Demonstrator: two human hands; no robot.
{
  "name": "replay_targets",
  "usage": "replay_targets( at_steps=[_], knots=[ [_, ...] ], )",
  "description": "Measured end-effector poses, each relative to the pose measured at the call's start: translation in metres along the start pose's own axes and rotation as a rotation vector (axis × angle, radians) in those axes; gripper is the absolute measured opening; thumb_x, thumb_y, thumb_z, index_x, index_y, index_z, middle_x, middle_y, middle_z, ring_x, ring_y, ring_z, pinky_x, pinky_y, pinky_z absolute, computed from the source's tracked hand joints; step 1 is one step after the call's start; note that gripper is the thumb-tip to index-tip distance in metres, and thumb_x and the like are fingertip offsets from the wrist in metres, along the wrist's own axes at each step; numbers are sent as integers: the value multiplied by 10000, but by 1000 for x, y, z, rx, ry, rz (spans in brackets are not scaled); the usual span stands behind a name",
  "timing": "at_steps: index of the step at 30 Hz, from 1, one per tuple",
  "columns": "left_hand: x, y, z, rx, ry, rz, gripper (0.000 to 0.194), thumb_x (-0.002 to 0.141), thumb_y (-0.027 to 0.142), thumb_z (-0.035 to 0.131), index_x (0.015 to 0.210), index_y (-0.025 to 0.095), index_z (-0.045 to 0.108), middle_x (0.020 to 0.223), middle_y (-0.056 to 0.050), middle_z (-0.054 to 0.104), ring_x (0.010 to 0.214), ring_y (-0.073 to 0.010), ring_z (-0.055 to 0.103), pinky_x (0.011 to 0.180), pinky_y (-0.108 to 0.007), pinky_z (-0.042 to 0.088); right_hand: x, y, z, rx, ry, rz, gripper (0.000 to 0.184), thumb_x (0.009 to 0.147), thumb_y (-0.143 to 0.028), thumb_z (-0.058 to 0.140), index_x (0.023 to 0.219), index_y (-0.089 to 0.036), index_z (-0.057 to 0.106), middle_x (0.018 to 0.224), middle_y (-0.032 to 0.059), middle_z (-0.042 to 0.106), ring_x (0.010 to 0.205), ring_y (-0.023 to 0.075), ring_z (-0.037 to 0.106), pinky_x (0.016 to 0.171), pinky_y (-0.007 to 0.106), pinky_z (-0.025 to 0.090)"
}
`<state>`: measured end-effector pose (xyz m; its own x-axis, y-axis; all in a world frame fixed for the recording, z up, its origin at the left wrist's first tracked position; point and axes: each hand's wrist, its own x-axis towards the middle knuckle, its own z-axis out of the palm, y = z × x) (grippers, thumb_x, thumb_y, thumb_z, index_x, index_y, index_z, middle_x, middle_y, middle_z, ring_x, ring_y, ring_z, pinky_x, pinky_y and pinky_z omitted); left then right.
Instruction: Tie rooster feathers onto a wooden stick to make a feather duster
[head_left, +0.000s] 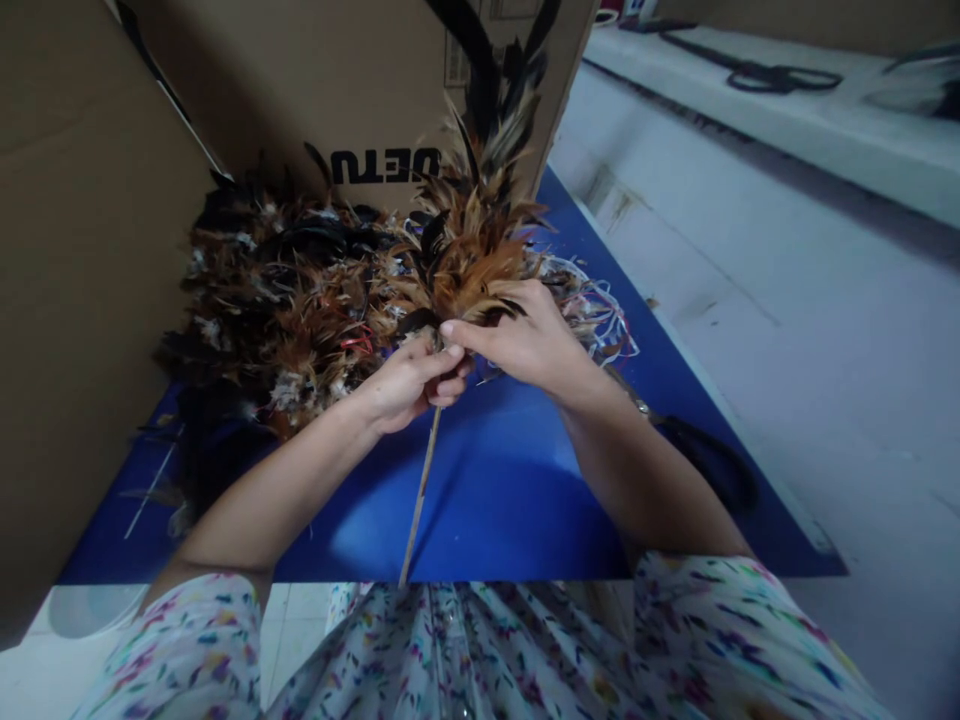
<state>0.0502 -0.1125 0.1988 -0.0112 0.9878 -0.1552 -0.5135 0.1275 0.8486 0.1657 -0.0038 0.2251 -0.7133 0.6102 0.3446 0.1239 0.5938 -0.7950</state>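
Note:
A feather duster of brown and black feathers on a thin wooden stick stands tilted in front of me, its stick running down toward my lap. My left hand is closed around the stick just under the feathers. My right hand pinches at the base of the feathers, thumb close to the left thumb, with its other fingers partly behind the plumes. What lies between the fingertips is too small to make out. Behind and left of my hands spreads a heap of loose feathers.
A blue tabletop lies beneath. Cardboard boxes rise behind and at the left. White and red strings lie right of the feathers. Dark-handled scissors rest beside my right forearm. More scissors lie on a wall ledge.

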Motion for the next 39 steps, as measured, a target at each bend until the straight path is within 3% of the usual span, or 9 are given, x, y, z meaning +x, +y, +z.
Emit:
replay_targets(
  at_steps=[8, 15, 19, 23, 28, 31, 33, 36, 39],
  knots=[
    [-1, -2, -1, -37, -34, -22, 286, 777, 289, 729, 734, 128, 497, 696, 5, 468, 491, -27, 343, 430, -150, 243, 0, -6, -5, -141, 14, -55, 281, 726, -398, 713, 650, -182, 550, 605, -10, 512, 638, 132, 476, 579, 275, 352],
    [-1, 6, -1, -204, -9, 10, 98, 860, 195, 624, 906, 116, 590, 635, 51, 360, 434, -19, 309, 409, -130, 255, 0, -18, -42, 186, 111, 56, 283, 771, -447, 726, 709, -209, 586, 571, -5, 567, 477, 101, 448, 466, 263, 338],
    [-1, 9, -2, -256, -5, 31, 81, 905, 175, 546, 906, 112, 597, 643, 46, 363, 420, -17, 311, 390, -125, 261, 1, -12, -55, 100, -36, 54, 314, 762, -451, 733, 637, -189, 614, 528, -2, 559, 459, 91, 429, 452, 258, 304],
    [-2, 9, -5, -281, -25, 40, 110, 924, 164, 502, 916, 113, 600, 652, 45, 368, 409, -16, 320, 378, -124, 280, 9, -2, -43, -16, -179, 39, 277, 737, -432, 734, 700, -160, 695, 599, 2, 627, 546, 99, 506, 518, 243, 353],
    [-4, 14, -8, -286, -15, 32, 128, 936, 176, 484, 917, 121, 598, 657, 49, 368, 383, -6, 279, 356, -118, 267, 20, 11, -27, 201, -288, 43, 284, 724, -435, 733, 807, -164, 718, 743, 14, 695, 657, 121, 584, 599, 243, 443],
    [-7, 23, -8, -288, -7, 75, 151, 953, 175, 451, 934, 121, 591, 657, 52, 374, 377, -1, 264, 350, -119, 259, 24, 21, -31, 280, -250, 105, 237, 718, -388, 749, 831, -183, 711, 716, 8, 685, 620, 121, 582, 555, 242, 447],
    [-10, 30, -7, -283, 18, 126, 165, 965, 179, 432, 928, 124, 583, 651, 54, 374, 381, 0, 273, 356, -120, 262, 27, 31, -34, 221, -203, 123, 157, 739, -315, 736, 822, -185, 708, 689, 6, 674, 602, 119, 578, 561, 246, 454],
    [-14, 41, -5, -263, 82, 175, 161, 974, 202, 435, 920, 138, 573, 645, 57, 373, 386, 0, 280, 353, -122, 247, 33, 49, -31, -63, -127, 84, 56, 761, -182, 692, 811, -173, 715, 735, 27, 690, 682, 144, 614, 690, 287, 490],
    [-18, 49, -3, -230, 164, 197, 144, 973, 226, 454, 921, 150, 565, 638, 61, 375, 388, 0, 287, 352, -121, 245, 38, 68, -16, -385, -41, 30, 151, 787, -115, 622, 885, -157, 729, 891, 80, 717, 864, 218, 650, 839, 354, 486]
  ],
)
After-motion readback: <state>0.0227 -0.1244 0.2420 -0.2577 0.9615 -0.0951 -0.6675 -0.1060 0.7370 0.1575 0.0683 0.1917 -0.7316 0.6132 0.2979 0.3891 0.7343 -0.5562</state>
